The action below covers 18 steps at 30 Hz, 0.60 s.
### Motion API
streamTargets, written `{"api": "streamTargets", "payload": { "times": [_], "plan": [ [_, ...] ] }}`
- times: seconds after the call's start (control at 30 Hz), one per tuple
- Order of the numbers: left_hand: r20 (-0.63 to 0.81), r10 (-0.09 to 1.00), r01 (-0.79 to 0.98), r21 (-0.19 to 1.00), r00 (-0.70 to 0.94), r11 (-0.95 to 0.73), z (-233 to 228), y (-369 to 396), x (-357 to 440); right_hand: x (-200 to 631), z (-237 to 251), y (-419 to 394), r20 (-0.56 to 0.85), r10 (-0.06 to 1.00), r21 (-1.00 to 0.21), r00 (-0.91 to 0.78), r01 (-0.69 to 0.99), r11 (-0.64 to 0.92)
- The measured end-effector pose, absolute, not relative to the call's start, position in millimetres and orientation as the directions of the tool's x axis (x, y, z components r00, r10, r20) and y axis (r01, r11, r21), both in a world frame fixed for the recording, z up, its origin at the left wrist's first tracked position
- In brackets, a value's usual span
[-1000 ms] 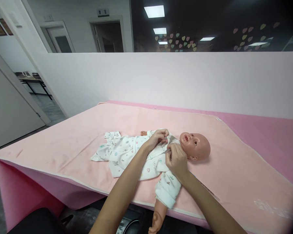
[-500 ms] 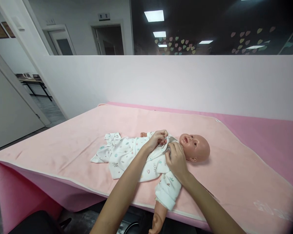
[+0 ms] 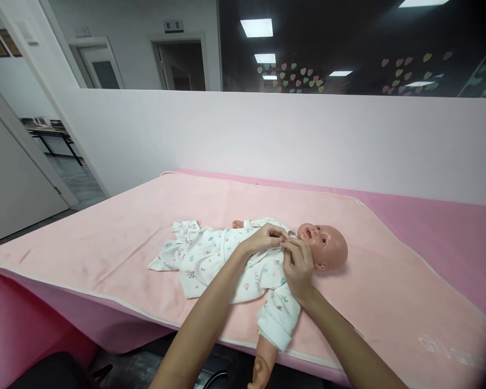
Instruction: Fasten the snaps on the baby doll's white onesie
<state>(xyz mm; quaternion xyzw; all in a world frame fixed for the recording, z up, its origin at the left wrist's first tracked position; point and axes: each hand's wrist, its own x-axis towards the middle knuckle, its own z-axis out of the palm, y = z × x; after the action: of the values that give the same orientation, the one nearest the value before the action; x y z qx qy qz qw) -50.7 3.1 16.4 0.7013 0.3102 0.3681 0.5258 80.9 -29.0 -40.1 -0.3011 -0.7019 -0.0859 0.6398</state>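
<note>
A baby doll (image 3: 324, 246) lies on its back on a pale pink blanket (image 3: 125, 227), head to the right, one arm hanging over the near edge. It wears a white printed romper (image 3: 204, 256). My left hand (image 3: 265, 237) and my right hand (image 3: 297, 265) meet at the doll's upper chest, just below its chin. Both pinch the romper's front edges at the collar, fingertips touching each other.
The blanket covers a pink padded table (image 3: 449, 227) against a low white partition wall (image 3: 267, 135). Behind the wall is dark glass with heart stickers. An open doorway and floor lie at the left. A dark chair seat (image 3: 52, 370) shows below the table's near edge.
Both hands have drawn closer together at the collar, bringing the romper's two front edges over the chest. The view has shifted slightly.
</note>
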Motion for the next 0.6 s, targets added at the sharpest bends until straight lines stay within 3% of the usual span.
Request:
{"api": "streamTargets", "payload": {
  "times": [0.6],
  "plan": [
    [0.095,0.817,0.002,0.993,0.569,-0.116,18.5,4.9,-56.1,82.2,-38.8,-33.1,0.919,0.394,-0.36,0.024,0.459,0.812]
  ]
}}
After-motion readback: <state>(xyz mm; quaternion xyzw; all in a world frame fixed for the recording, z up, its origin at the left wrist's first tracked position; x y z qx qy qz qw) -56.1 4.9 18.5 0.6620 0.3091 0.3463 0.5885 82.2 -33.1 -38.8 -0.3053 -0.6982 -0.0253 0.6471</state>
